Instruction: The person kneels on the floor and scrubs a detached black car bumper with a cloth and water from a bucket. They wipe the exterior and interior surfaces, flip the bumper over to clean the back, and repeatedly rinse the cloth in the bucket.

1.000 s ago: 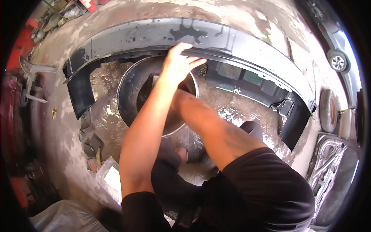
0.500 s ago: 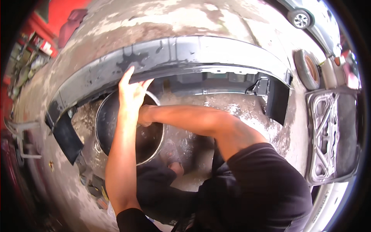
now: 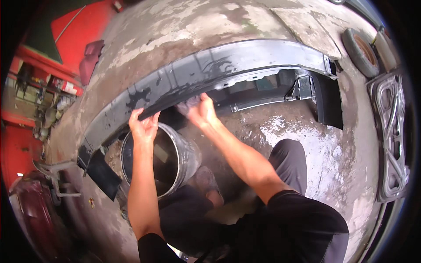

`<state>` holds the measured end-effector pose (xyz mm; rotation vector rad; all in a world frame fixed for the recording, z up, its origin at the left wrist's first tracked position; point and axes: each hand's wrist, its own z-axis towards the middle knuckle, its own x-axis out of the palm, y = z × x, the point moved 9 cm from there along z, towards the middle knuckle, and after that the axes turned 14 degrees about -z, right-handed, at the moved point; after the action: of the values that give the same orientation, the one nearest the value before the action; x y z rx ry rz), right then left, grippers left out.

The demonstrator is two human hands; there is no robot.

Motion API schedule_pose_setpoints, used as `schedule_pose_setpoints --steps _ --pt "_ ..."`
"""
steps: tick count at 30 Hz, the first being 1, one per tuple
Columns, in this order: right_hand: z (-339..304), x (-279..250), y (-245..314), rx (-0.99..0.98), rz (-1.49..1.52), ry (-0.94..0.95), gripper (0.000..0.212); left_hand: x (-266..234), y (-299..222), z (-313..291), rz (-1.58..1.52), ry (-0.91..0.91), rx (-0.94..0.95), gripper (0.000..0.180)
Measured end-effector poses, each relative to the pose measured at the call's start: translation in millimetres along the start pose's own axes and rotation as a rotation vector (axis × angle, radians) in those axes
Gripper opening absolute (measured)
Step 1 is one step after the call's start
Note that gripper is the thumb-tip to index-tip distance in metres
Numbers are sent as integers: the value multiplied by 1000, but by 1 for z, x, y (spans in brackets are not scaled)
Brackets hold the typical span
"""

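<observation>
A long grey car bumper (image 3: 175, 74) with wet dark streaks lies across the floor in front of me. My left hand (image 3: 144, 129) is closed on its near edge, left of the middle, fingertips up against the panel. My right hand (image 3: 202, 111) holds a wet-looking greyish rag (image 3: 187, 104) at the bumper's near edge, farther right. Under my left forearm stands a large round bucket (image 3: 186, 153), its mouth tilted toward the left. A pale patch (image 3: 161, 153) shows inside; whether it is an object or a reflection I cannot make out.
Wet concrete floor (image 3: 320, 153) shines at the right. My foot (image 3: 206, 182) is beside the bucket. A tyre (image 3: 362, 52) and a metal panel frame (image 3: 390, 136) lie along the right. A metal stand (image 3: 57, 166) and a dark red car part (image 3: 37, 208) are at the left.
My right hand has come out of the bucket and moved to the bumper's near edge, with the rag now showing in it. My left hand stays at the bumper edge. The view has shifted.
</observation>
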<state>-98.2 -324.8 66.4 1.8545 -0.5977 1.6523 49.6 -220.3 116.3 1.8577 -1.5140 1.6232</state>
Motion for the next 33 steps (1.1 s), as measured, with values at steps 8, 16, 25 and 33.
schedule_pose_setpoints --steps 8,16,25,33 --pt "-4 -4 172 -235 154 -6 50 -10 -23 -6 -38 -9 73 22" --pt "-108 -60 459 -875 -315 -182 63 -16 -32 -2 37 -11 72 16" --pt "-16 -63 274 -1023 -1256 -488 49 -12 -36 -6 119 -61 137 15" --pt "-46 -144 298 -612 -3213 -325 32 -18 -41 -20 142 -35 99 29"
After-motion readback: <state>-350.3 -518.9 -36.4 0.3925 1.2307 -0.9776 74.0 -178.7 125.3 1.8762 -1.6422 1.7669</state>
